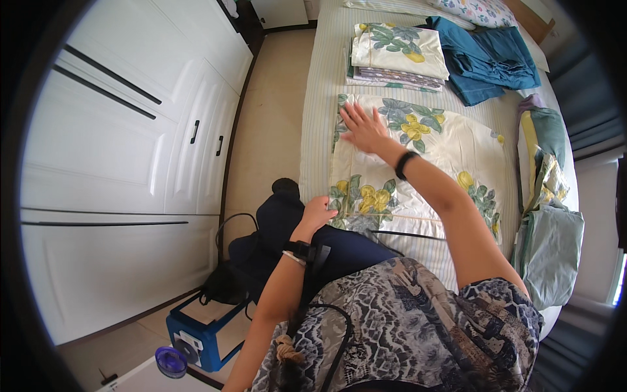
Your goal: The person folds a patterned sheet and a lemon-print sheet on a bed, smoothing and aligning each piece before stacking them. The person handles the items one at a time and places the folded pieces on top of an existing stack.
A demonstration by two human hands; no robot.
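Note:
A cream cotton cloth point(431, 161) printed with yellow fruit and green-grey leaves lies folded into a flat panel on the bed, with some wrinkles toward its right side. My right hand point(363, 128) rests palm down on its upper left part, fingers spread. At the cloth's near left corner, my left hand point(318, 214) grips the edge, its fingers curled and partly hidden. Just beyond the panel sits a stack of folded fabrics point(399, 56), topped by a piece in the same fruit print.
Crumpled teal clothing point(490, 59) lies beside the stack. Folded green garments point(548, 255) line the bed's right side. White wardrobe doors point(122, 147) stand left across a narrow floor strip point(274, 98). A blue-framed stool point(205, 338) and a purple round object point(171, 361) are at lower left.

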